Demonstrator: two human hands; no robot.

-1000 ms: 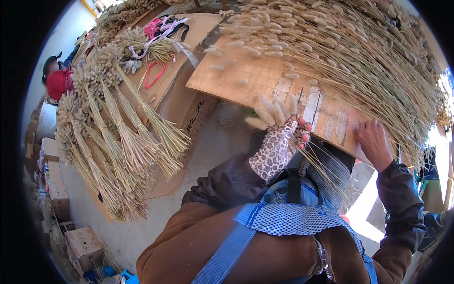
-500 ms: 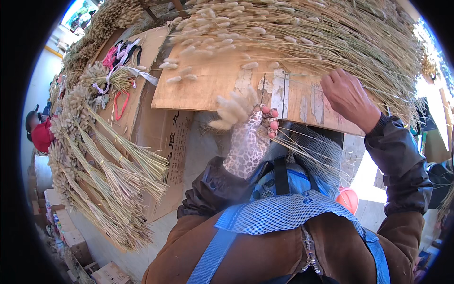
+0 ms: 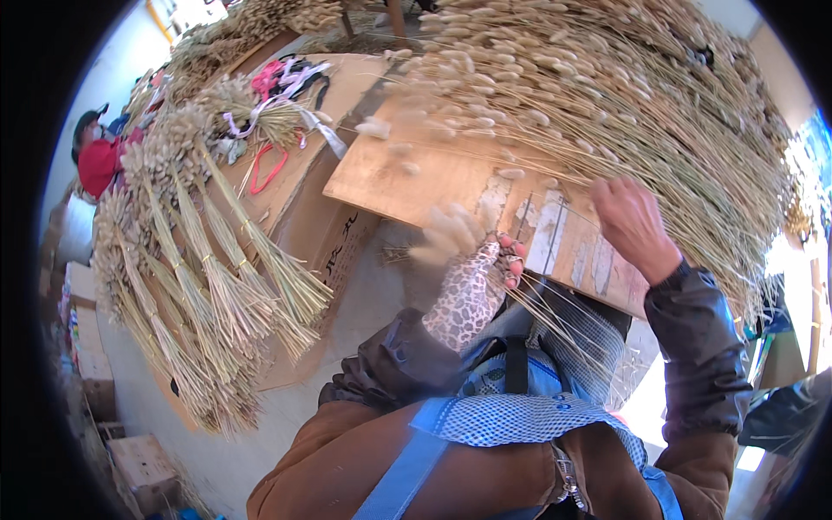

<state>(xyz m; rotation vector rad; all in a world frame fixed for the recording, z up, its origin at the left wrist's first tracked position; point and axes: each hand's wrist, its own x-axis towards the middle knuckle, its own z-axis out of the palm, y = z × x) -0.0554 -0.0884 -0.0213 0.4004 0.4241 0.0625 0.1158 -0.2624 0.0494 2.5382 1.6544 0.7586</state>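
My left hand [image 3: 475, 293], in a spotted glove with bare fingertips, sits near the middle of the frame, fingers folded closed around a small bunch of fluffy grass [image 3: 449, 234]; its pale heads fan out to the upper left of my grip and its thin stems trail toward the lower right. My right hand [image 3: 633, 224], right of centre, is over the edge of the grass pile with fingers curled in; it is blurred, so I can't tell whether they pinch a stem. That loose pile [image 3: 624, 104] spreads across the upper right, heads mostly toward the left, lying over the wooden board [image 3: 390, 178] in front of me. At the left of the frame, tied bundles [image 3: 230, 260] lie on cardboard [image 3: 360, 74], stems pointing down and right. Above them are a red loop [image 3: 282, 161] and some tangled ribbons [image 3: 290, 80]. A person in red [image 3: 97, 165] is at the far upper left.
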